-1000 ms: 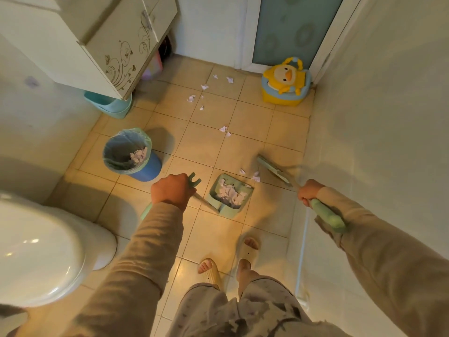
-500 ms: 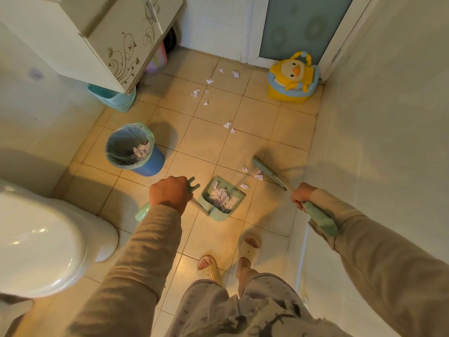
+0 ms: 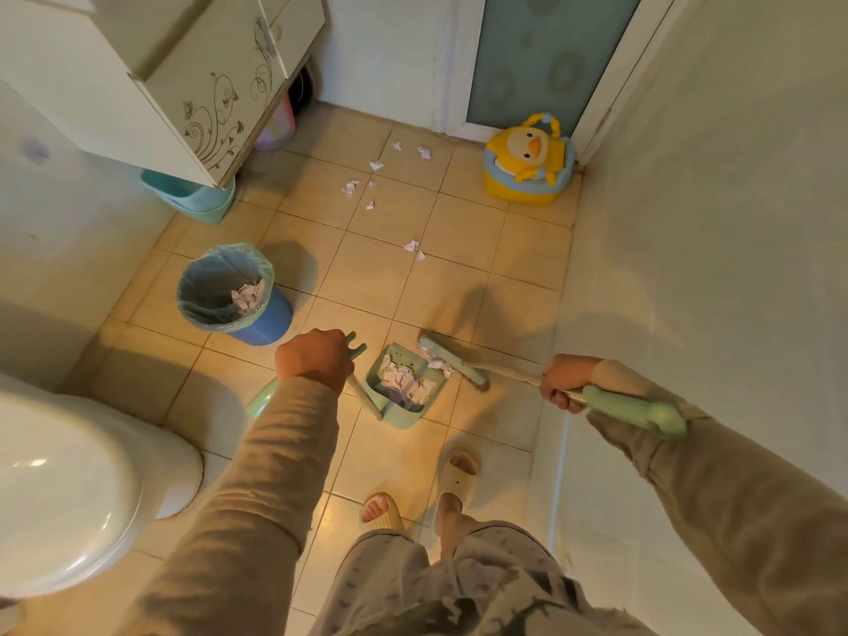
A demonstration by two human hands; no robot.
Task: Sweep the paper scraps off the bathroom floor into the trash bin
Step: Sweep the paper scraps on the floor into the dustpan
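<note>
Sweeping 1 broom (image 3: 452, 363) against 1 dustpan (image 3: 404, 387), 1 bin (image 3: 229, 293) near.

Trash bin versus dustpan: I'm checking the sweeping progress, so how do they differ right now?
The trash bin is blue, round, bag-lined and stands alone; the dustpan is pale green, squarish and held by the left hand. The bin holds a few scraps against one side; the dustpan's bed is largely covered. Both contain white paper.

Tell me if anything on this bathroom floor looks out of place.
Yes: torn paper scraps lie loose on the tiles near the door, with two more mid-floor. The rest are already in the dustpan and bin. Nothing looks spilled or broken.
</note>
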